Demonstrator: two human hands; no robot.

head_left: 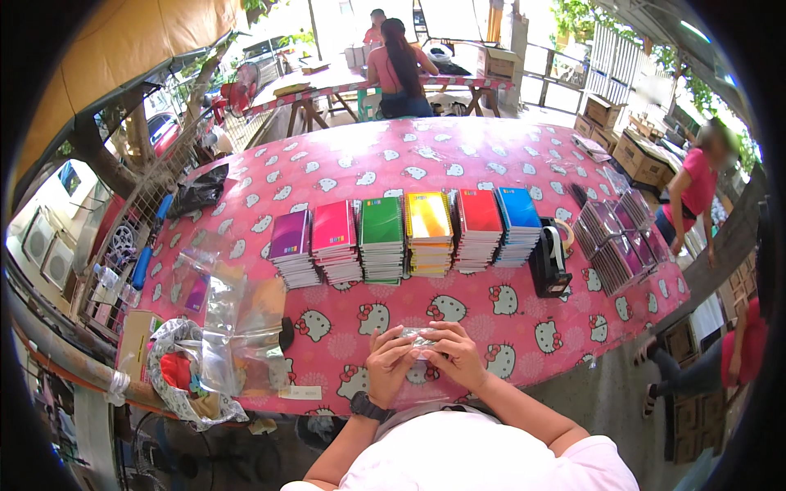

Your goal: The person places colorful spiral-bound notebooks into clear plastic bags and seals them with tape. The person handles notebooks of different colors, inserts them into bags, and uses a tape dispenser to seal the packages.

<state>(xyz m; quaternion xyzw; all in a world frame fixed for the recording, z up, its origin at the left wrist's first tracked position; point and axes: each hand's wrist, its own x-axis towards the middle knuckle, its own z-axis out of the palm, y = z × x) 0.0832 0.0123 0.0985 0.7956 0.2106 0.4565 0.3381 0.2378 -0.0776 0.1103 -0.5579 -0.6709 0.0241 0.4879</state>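
Near the front edge of the table, my left hand point(390, 362) and my right hand point(455, 355) are closed on a piece of clear plastic point(419, 334), probably a bag. Both hands grip it from either side, fingertips close together. Beyond them stands a row of notebook stacks: purple point(290, 237), magenta point(333, 227), green point(381, 222), yellow point(428, 219), red point(478, 214) and blue point(517, 209). To the right of the row sits a black tape dispenser point(548, 268) with a roll of tape.
A pink patterned cloth covers the table point(368, 176). Clear plastic bags point(233, 327) lie at the left, beside a cloth-lined basket point(182, 368). Wrapped notebook bundles point(622, 245) stand at the right. People point(696, 184) are at the right side and at a far table point(286, 90).
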